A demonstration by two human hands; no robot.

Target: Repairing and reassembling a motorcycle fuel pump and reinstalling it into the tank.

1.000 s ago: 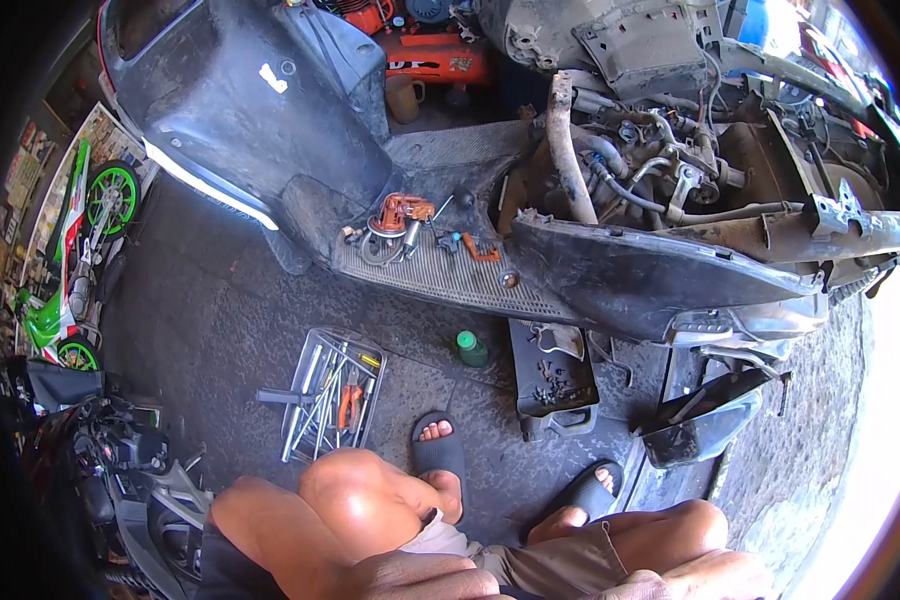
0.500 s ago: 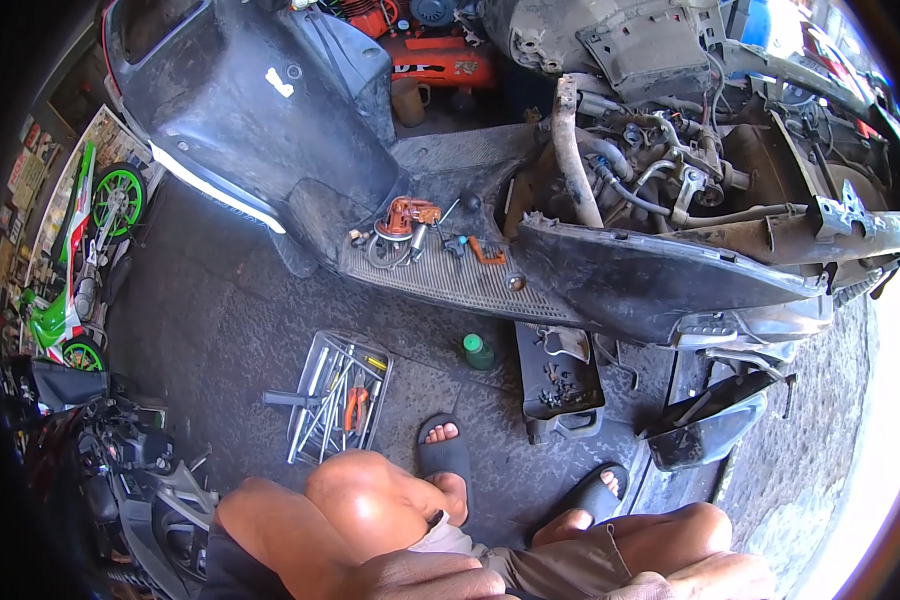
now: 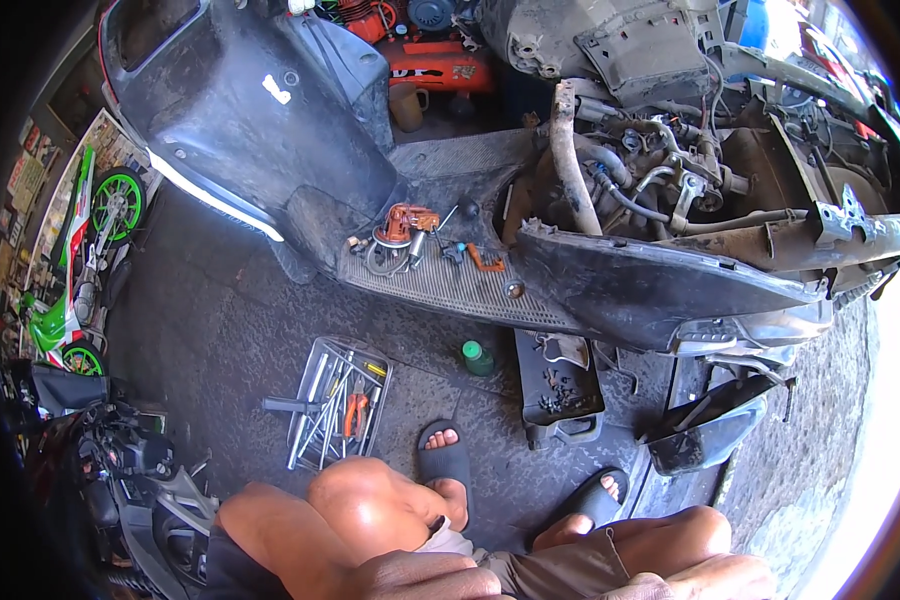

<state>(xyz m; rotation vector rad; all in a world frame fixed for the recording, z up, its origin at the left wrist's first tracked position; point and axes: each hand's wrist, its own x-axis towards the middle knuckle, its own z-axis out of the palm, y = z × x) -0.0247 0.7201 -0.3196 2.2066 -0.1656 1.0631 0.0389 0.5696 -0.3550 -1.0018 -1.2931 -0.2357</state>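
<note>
My left hand (image 3: 425,576) rests low over my lap at the lower edge, back of the hand up; its fingers are mostly cut off. My right hand (image 3: 642,587) barely shows at the same edge, by my right thigh, its fingers hidden. Neither shows anything held. Ahead, a stripped scooter body (image 3: 610,275) spans the view. On its ribbed footboard (image 3: 440,283) lie an orange-brown round pump-like unit (image 3: 402,226), a small orange bracket-like part (image 3: 486,258) and other small pieces. A clear tray (image 3: 315,362) of tools, including orange-handled pliers (image 3: 354,412), sits on the floor before my left foot.
A green-capped bottle (image 3: 477,357) stands beside a dark bin (image 3: 560,385) of small hardware. A loose dark panel (image 3: 710,440) lies to the right. Another motorcycle (image 3: 140,480) is close on my left; a green one (image 3: 85,260) stands beyond. A red compressor tank (image 3: 435,68) sits behind the scooter.
The whole view has shifted very slightly, with the floor items a little lower. My hands and the parts otherwise keep their places.
</note>
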